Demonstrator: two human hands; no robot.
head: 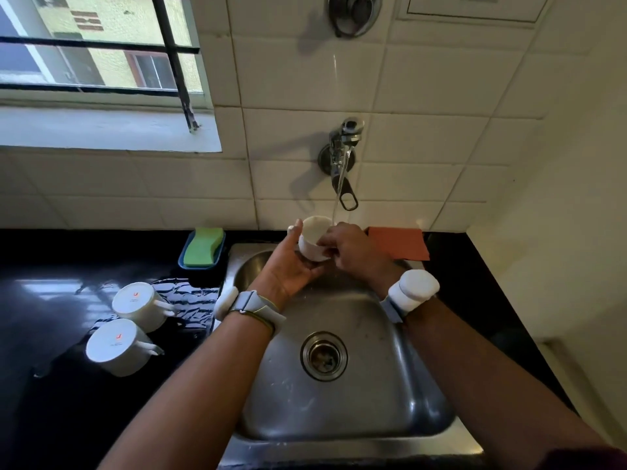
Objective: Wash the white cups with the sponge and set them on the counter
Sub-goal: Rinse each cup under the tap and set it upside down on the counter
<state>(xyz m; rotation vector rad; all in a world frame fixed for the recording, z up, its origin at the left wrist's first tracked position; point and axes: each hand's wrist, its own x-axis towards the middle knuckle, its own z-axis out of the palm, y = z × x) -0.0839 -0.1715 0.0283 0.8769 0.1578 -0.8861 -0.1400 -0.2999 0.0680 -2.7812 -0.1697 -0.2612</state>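
Forearms are stretching out over the steel sink (424, 385), and I'm looking straight down at its drain (324, 356). Off to the left, on the black counter (51, 266), two white cups are sitting upside down, the nearer cup (113, 346) just beside the farther cup (137, 305), at the edge of a striped cloth (190, 300). Over the basin's far end, the left hand (288, 269) is cradling a third white cup (312, 239) from beneath, fingers curling under its base, thumb pressing up along its side. The right hand (353, 249) is closing on the cup's right side, fingers bent onto the wall; I can't tell how the tips are lying. The wall tap (344, 144) is running water (337, 195) down at the cup's right rim. Behind, the green sponge (203, 245) is resting in a blue tray (185, 262), and an orange cloth (400, 244) is lying at the sink's far right corner.
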